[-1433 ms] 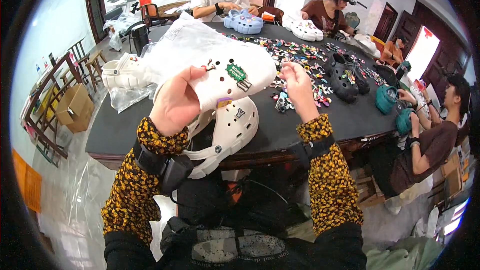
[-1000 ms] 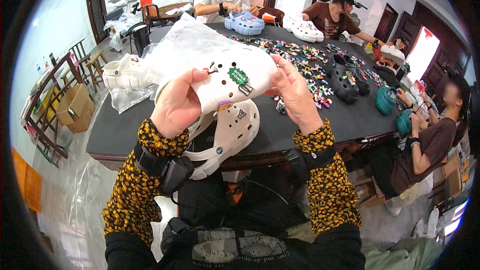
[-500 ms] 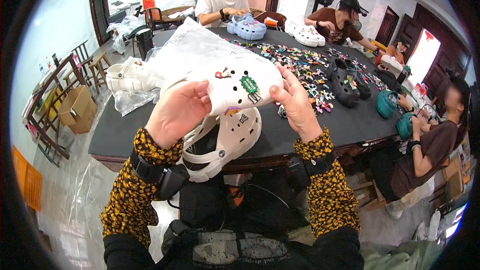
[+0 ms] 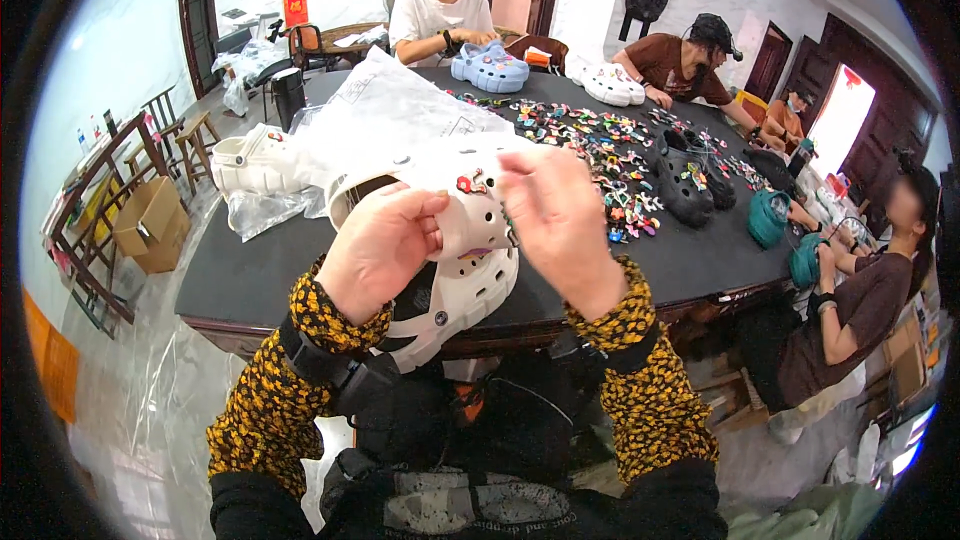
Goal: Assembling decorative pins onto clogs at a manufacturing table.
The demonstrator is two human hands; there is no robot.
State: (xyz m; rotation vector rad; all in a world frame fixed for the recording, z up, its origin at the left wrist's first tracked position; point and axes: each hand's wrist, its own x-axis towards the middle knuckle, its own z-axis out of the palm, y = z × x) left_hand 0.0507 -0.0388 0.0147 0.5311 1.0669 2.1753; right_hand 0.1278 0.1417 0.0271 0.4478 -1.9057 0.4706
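Observation:
A white foam clog with vent holes is tilted up above the near table edge, a red charm on its upper. My left hand grips its near side between thumb and curled fingers. Over its right side, my right hand is smeared by motion; whether it holds anything cannot be made out. The green charm seen earlier is now hidden behind that hand. Below the held clog, an off-white clog with a heel strap rests at the table edge, a purple charm partly showing between the two.
Colourful loose charms spread over the dark table. Black clogs stand to the right, a blue clog and white clogs farther back. A plastic bag and another white clog lie left. Several people sit around the table.
My right hand has left the clog's toe and swung inward across its upper, covering the green charm. The clog has turned in my left hand, which has moved slightly right.

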